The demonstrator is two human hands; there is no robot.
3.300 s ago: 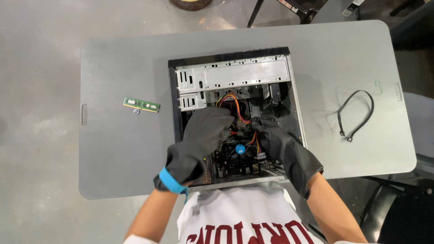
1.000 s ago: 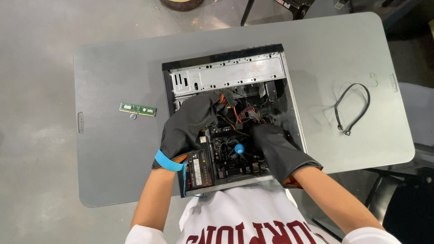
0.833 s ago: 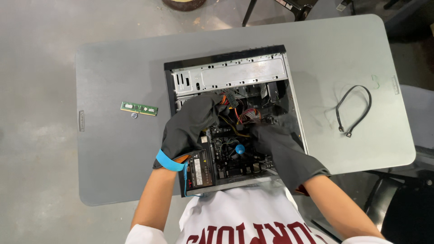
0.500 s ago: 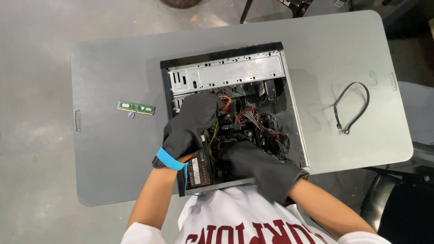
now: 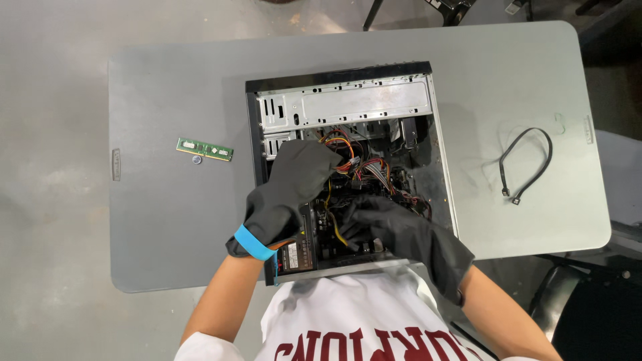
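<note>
1. One grey table (image 5: 167, 220) carries an open computer case (image 5: 348, 100): heavy, rigid, sharp-edged steel.
2. Left hand (image 5: 287, 194), black-gloved, presses flat on the cable bundle (image 5: 364, 167); its grip is hidden.
3. Right hand (image 5: 394, 227) curls among wires; cannot tell what it grasps.
4. Cables: soft, snag-prone; take by connectors.

A grey table (image 5: 167, 87) fills most of the frame. Left of centre on it lies a green memory stick (image 5: 204, 149), with a small round silver coin cell (image 5: 196, 160) just below it. Toward the right, a black cable (image 5: 528, 164) lies looped. Bare concrete floor (image 5: 47, 200) shows along the left, and a dark chair (image 5: 588, 307) sits lower right.
</note>
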